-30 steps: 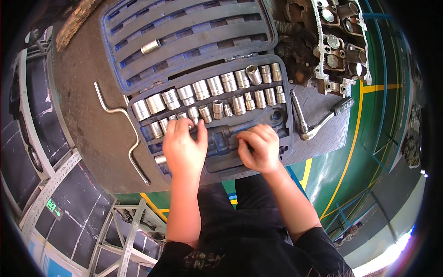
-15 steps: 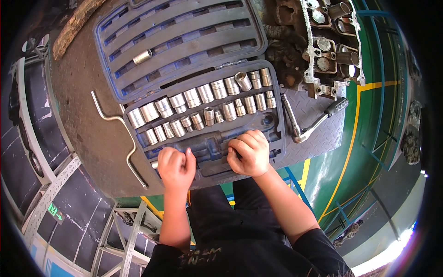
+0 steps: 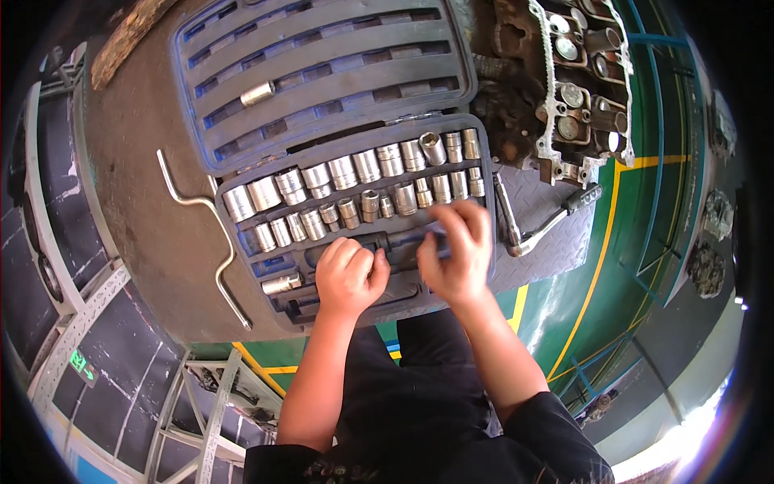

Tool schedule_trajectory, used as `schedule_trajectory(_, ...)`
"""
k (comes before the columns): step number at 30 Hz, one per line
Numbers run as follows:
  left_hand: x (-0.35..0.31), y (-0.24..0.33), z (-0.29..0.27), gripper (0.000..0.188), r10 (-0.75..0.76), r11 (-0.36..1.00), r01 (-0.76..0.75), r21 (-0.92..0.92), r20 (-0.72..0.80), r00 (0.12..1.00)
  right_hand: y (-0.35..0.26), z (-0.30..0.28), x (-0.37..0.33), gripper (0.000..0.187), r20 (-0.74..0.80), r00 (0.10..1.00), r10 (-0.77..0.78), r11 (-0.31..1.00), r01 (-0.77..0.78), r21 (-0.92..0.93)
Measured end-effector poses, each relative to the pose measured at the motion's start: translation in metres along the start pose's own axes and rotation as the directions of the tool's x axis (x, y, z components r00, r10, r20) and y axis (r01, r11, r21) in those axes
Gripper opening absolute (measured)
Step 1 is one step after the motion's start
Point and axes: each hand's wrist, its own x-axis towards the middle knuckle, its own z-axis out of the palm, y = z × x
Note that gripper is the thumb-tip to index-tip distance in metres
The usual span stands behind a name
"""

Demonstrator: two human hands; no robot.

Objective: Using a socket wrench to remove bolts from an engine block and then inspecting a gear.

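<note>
My left hand (image 3: pixel 348 278) is closed over the lower tray of the socket set case (image 3: pixel 489 153), thumb up along the curled fingers. Whatever it may hold is hidden. To its right my right hand (image 3: pixel 459 254) hovers over the same tray, slightly blurred, thumb and fingers apart with nothing visible between them. Two rows of silver sockets, such as the upright socket (image 3: pixel 343 171), fill the tray just beyond my hands. A longer silver socket (image 3: pixel 282 284) lies in the tray's lower left corner. One loose socket (image 3: pixel 258 93) rests in the opened lid (image 3: pixel 322 60).
A bent metal crank bar (image 3: pixel 216 210) lies left of the case. On the right, a ratchet wrench (image 3: pixel 556 218) sits on the tread-plate bench (image 3: pixel 556 262). Behind it is an engine cylinder head (image 3: pixel 576 113). A wooden stick (image 3: pixel 133 40) lies at the far left.
My left hand has shifted right, uncovering the corner socket. My right hand has moved up and right, its fingers spreading from a closed grip. The view has shifted slightly.
</note>
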Motion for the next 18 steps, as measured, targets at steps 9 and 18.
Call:
schedule_trajectory(9, -0.002, -0.001, 0.001, 0.030, -0.006, 0.999, 0.006, 0.033, 0.003, 1.000, 0.017, -0.017, 0.050, 0.044, 0.361, 0.931, -0.056, 0.972, 0.134, -0.195)
schedule_trajectory(18, -0.005, -0.003, 0.000, 0.028, -0.017, 0.996, 0.013, 0.091, 0.046, 0.999, 0.016, -0.002, 0.048, 0.028, 0.287, 0.952, -0.108, 0.975, 0.158, -0.159)
